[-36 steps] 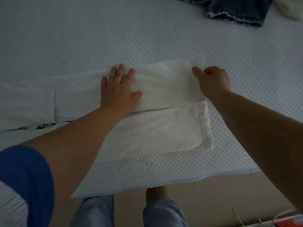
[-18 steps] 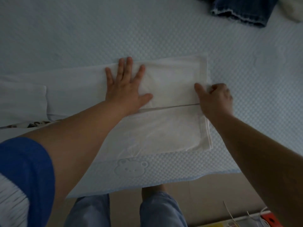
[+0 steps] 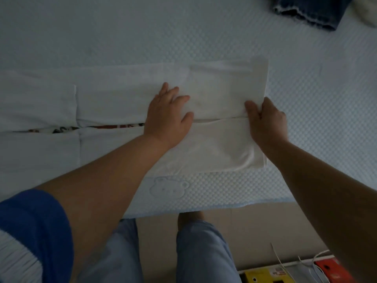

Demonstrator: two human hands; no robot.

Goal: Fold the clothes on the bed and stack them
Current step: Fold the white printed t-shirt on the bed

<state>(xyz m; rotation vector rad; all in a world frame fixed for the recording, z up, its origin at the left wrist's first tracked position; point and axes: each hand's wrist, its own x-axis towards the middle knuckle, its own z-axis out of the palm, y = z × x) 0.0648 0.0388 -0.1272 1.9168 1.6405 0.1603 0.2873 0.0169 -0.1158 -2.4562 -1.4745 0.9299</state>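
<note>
- My left hand (image 3: 168, 117) lies flat, fingers spread, pinning the long white cotton garment (image 3: 224, 94) at the pale quilted bed's (image 3: 204, 33) six-o'clock edge, probably anchoring the crease.
- My right hand (image 3: 265, 121), at three o'clock from it, pinches the folded end to square it.

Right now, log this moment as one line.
task: folding | left hand: flat on white shirt | right hand: pinching shirt's right edge | bed: jeans at far edge, unfolded

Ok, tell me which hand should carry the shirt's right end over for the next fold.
Probably the right hand: it already pinches the white shirt at its right edge, where the two folded panels meet. The left hand lies flat mid-shirt, better placed to anchor.
</note>
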